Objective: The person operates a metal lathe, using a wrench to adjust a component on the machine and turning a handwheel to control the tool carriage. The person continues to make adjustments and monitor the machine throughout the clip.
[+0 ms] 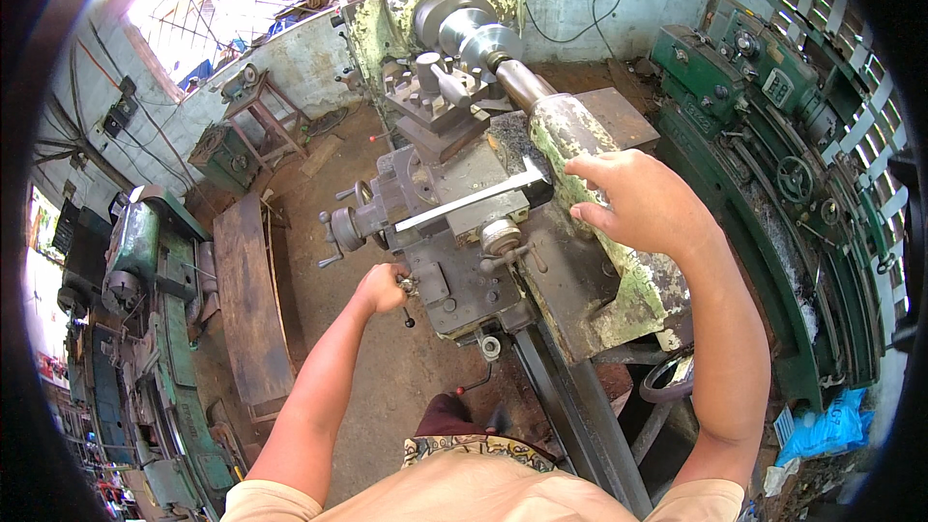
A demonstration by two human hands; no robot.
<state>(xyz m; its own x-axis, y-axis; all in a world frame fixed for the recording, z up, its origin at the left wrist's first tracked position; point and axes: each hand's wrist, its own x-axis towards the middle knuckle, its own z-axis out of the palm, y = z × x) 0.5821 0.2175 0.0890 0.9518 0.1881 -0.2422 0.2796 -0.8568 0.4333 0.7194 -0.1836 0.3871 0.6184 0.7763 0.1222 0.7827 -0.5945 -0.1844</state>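
Note:
My left hand (385,288) is closed around a handle at the near left side of the lathe carriage (440,275); the fingers hide most of that handle. Over the worn green-and-cream tailstock (570,126) is my right hand (643,201), with thumb and fingers apart and nothing between them. Whether it touches the casting I cannot tell. A long steel caliper (464,203) lies across the carriage, its jaws toward the tailstock. Farther off, a shiny round metal workpiece (488,43) sits between the chuck (445,14) and the tailstock quill (527,87). The tool post (435,87) stands left of it.
Cross-slide handwheel (346,230) juts out left, and a red-tipped lever (474,385) hangs below the carriage. Green machines stand at right (715,126) and left (159,251). A wooden board (251,300) lies at left; a blue plastic bag (822,430) sits lower right.

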